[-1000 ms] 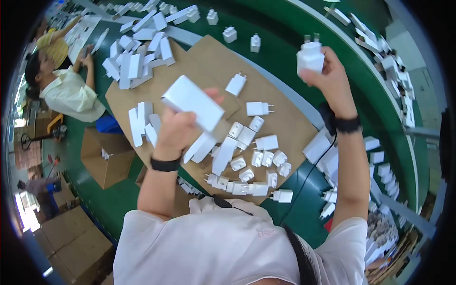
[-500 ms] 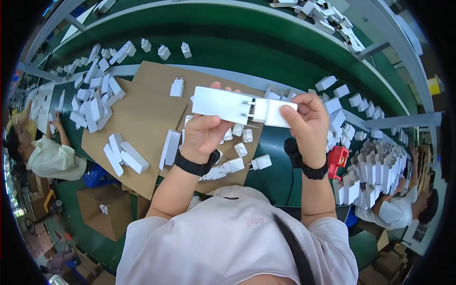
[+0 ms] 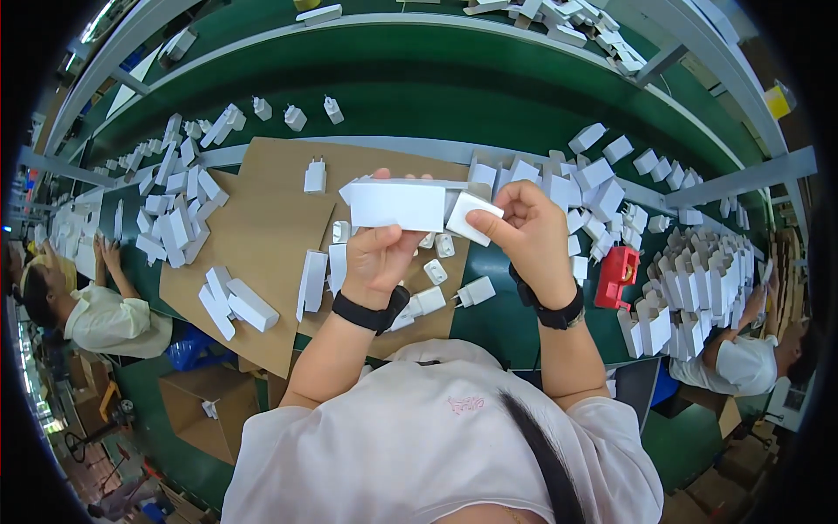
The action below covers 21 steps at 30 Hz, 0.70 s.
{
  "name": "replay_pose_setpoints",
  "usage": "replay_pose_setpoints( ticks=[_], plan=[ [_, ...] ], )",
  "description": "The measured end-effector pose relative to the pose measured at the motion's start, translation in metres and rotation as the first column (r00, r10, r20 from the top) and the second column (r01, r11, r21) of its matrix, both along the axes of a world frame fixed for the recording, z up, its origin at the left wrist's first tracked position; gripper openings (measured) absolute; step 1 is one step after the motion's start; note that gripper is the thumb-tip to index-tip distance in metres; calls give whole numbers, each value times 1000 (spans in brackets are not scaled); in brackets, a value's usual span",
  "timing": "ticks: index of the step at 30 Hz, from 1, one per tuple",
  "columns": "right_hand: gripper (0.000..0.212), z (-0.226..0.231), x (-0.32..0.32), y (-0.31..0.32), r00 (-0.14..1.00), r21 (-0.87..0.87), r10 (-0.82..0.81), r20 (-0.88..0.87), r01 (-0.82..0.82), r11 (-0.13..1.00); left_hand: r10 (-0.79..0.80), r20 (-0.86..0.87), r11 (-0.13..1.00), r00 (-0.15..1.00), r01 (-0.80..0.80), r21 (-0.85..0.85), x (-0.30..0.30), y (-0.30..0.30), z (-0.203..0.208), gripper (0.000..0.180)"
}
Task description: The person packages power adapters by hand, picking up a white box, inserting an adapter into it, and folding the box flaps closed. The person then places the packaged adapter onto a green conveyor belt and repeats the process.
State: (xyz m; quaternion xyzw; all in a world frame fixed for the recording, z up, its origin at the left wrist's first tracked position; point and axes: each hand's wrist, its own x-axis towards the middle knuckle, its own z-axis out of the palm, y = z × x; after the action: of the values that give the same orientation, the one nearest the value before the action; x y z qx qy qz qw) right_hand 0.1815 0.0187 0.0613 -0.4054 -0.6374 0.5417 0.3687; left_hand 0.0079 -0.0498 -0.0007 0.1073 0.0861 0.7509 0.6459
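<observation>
My left hand (image 3: 375, 260) is wrapped round a long white carton (image 3: 397, 208) from below, with the thumb on its near side. Between the thumb and fingers of my right hand (image 3: 534, 244) is a white plug charger (image 3: 470, 218). The charger sits tilted at the carton's right end, its prongs out of sight; how far it reaches inside I cannot tell. Small white adapters (image 3: 435, 272) lie on the cardboard beneath my hands, and a two-pin charger (image 3: 315, 175) lies beyond my left hand.
White cartons are heaped on the cardboard sheet (image 3: 262, 210) at left. At right lie more cartons and chargers, a red tape dispenser (image 3: 617, 278) and rows of open-topped cartons (image 3: 698, 284). Co-workers sit at both sides. A shelf rail (image 3: 436, 19) crosses the far side.
My right hand has moved left, bringing the charger up against the carton's end, and the prongs have gone from sight. The carton has turned to show another side.
</observation>
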Motion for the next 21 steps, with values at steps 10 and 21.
replay_pose_setpoints(
  ticks=[10,21],
  plan=[
    [51,-10,0,-1,994,553,-104,34,68,831,25,88,995,996,-16,-100,19,10,-8,67],
    [52,-61,12,148,989,-314,1,-145,-47,948,-239,-507,925,828,35,-379,-37,10,-4,52]
  ],
)
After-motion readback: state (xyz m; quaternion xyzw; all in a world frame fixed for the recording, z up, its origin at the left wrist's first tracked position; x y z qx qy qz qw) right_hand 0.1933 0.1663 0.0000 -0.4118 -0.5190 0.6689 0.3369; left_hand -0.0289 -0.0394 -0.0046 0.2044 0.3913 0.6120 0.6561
